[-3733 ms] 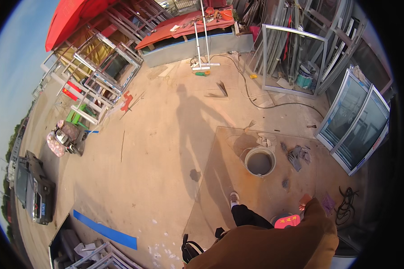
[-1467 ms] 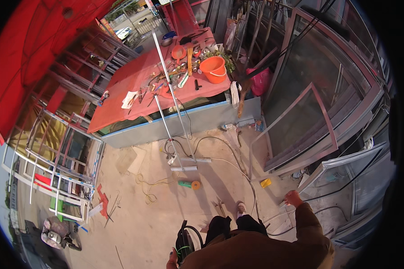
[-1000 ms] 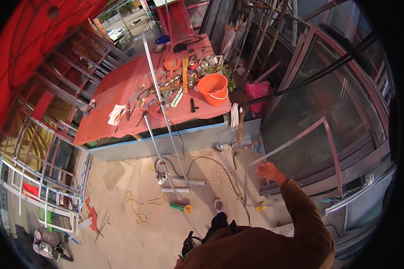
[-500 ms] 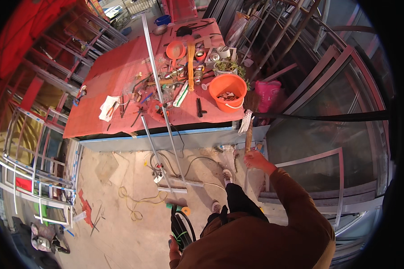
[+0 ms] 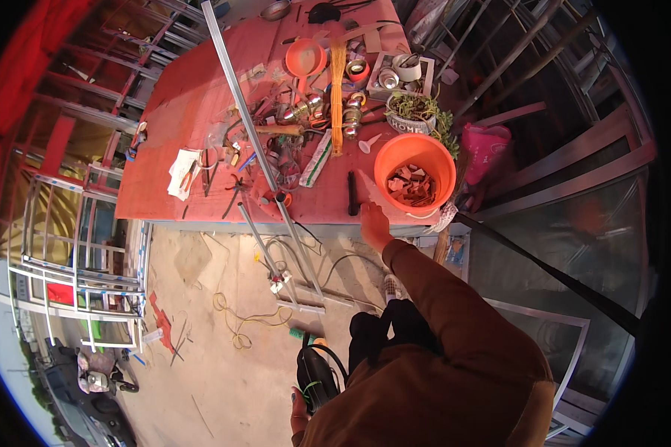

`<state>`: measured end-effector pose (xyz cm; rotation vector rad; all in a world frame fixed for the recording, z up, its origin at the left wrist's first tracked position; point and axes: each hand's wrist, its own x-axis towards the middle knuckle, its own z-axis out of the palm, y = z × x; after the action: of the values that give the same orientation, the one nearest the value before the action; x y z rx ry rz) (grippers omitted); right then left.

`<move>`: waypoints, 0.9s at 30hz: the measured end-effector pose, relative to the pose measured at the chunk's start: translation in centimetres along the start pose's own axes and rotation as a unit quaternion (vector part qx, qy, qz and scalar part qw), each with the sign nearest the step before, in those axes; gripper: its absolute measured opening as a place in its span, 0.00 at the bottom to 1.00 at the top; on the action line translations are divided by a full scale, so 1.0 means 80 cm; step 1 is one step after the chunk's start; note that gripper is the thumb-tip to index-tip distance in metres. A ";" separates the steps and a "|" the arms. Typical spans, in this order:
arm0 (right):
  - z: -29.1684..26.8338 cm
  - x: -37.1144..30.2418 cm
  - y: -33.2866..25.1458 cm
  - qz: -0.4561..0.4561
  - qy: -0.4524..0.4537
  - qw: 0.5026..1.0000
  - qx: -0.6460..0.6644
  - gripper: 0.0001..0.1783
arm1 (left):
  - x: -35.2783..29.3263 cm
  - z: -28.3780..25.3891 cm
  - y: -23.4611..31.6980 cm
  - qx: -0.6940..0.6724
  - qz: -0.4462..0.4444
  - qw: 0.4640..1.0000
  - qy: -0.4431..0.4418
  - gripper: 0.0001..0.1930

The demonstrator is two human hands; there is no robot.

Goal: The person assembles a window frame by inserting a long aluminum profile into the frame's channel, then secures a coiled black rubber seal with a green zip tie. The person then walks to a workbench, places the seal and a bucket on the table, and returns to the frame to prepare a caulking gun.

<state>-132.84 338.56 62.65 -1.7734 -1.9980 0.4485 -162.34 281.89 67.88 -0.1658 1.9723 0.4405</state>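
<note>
At the near edge of the red-covered table [image 5: 194, 97], my right hand [image 5: 376, 225] reaches in with fingers stretched forward and nothing visible in them. Just beside its fingertips lies a short black tool [image 5: 353, 195], its kind unclear. An orange bucket [image 5: 441, 160] holding broken reddish scraps stands to the right of that hand. Low in the view, my left hand [image 5: 299, 410] is partly hidden by my sleeve. It grips the side of a black looped bundle [image 5: 317, 381] with a green tie, hanging beside my legs.
Long metal profiles [image 5: 238, 93] lean across the table's front. Hand tools, tape rolls, an orange strainer [image 5: 306, 57] and a potted plant [image 5: 412, 112] crowd the tabletop. A yellow cord [image 5: 238, 322] trails over the floor. Glass panels [image 5: 559, 246] stand right; white frames [image 5: 82, 290] stand left.
My right hand has left the wooden stick by the table's corner and moved forward and left to the table edge near the black tool. The left hand stays at the black bundle.
</note>
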 end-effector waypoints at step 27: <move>0.093 0.141 -0.009 0.227 -0.119 0.964 0.070 0.30 | 0.076 0.071 0.119 -0.133 0.025 0.991 -0.006 0.53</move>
<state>-138.31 349.97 57.79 -2.1676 -1.6389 0.9615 -163.08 293.32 62.50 -0.2807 1.9026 0.7360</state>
